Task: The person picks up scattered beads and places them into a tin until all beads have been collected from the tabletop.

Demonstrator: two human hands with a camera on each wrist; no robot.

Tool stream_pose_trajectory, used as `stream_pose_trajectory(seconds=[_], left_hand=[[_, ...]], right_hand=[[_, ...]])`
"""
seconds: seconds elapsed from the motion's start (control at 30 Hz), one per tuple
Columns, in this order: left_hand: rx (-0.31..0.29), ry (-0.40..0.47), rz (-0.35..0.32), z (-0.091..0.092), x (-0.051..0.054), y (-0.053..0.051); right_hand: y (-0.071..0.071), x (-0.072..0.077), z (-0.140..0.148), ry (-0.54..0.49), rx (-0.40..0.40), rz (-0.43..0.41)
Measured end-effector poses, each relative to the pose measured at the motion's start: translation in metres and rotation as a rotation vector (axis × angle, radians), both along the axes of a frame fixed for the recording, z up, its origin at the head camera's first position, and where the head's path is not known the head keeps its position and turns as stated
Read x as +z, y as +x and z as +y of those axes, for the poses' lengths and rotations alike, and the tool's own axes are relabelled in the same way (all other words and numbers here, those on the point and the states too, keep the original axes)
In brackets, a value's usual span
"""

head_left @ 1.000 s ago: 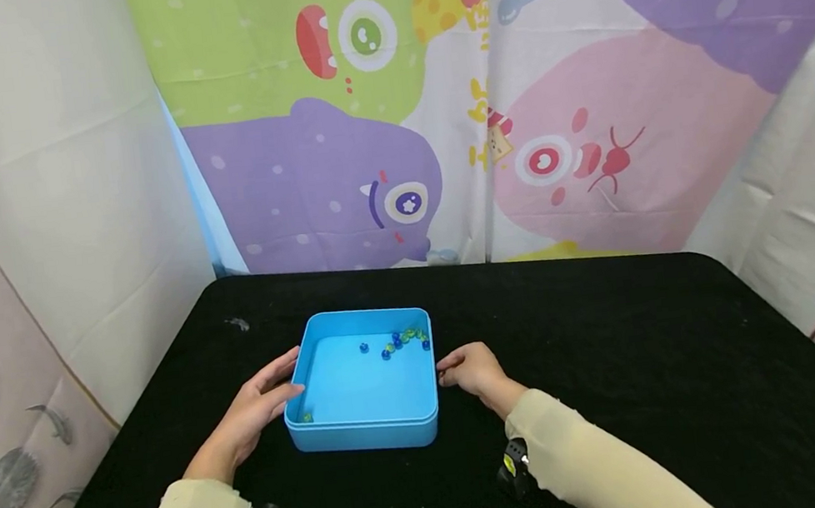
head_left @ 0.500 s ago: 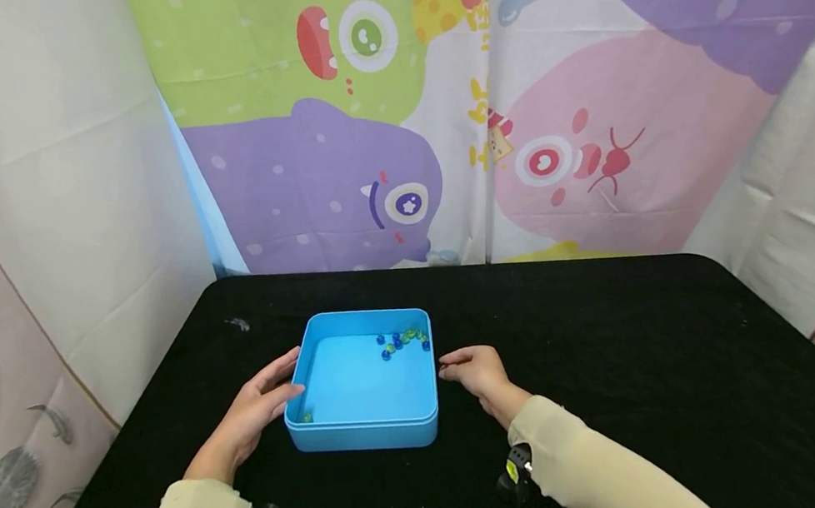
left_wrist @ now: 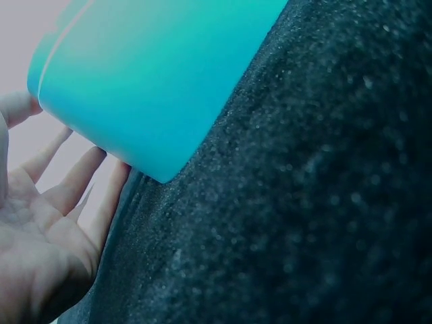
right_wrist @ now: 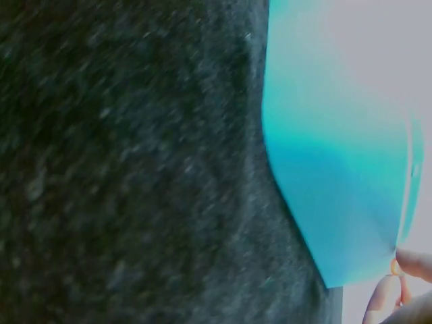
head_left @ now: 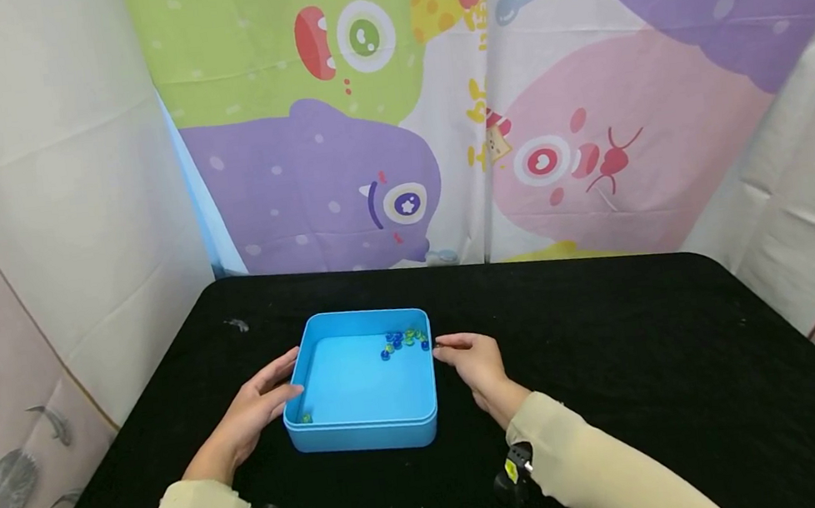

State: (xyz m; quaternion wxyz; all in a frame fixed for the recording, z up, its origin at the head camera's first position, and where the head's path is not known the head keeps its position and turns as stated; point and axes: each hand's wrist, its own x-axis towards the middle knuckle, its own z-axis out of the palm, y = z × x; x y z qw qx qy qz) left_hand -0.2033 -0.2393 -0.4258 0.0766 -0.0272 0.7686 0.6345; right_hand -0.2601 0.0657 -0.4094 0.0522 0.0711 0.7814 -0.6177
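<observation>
A square light-blue open box (head_left: 364, 437) stands on the black cloth. Several small blue and green marbles (head_left: 396, 341) cluster inside its far right corner, and a single green marble (head_left: 307, 418) lies in the near left corner. My left hand (head_left: 247, 410) touches the box's left side with fairly straight fingers; in the left wrist view its fingertips (left_wrist: 100, 154) meet the outer wall. Beside the right wall, my right hand (head_left: 476, 363) pinches a small thing (right_wrist: 395, 266) between thumb and fingertips. It has an orange edge in the right wrist view, but its kind is mostly hidden.
Black cloth (head_left: 614, 348) covers the table around the box. A small clear scrap (head_left: 238, 324) lies at the far left. Behind the table hangs a printed curtain (head_left: 310, 190), with white cloth (head_left: 84, 198) at the left side.
A lone blue marble has rolled right and joined the cluster. My right hand has shifted slightly away from me along the box's right wall. The left hand stays in place.
</observation>
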Motion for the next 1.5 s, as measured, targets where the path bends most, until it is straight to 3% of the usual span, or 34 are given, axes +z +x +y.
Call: stream_pose_trajectory(seconds=[0.3, 0.77, 1.23, 1.5], left_hand=[[-0.003, 0.014, -0.003, -0.001, -0.001, -0.002], [0.001, 0.019, -0.003, 0.000, -0.001, -0.001], [-0.003, 0.015, 0.003, 0.000, -0.001, 0.000], [-0.004, 0.009, 0.009, 0.000, -0.001, 0.000]], right_hand=[[0.000, 0.011, -0.006, -0.056, -0.018, 0.031], [0.003, 0.026, -0.027, -0.056, 0.045, 0.011], [0.013, 0.033, -0.053, -0.044, 0.139, 0.049], [0.012, 0.036, -0.066, -0.031, 0.151, 0.077]])
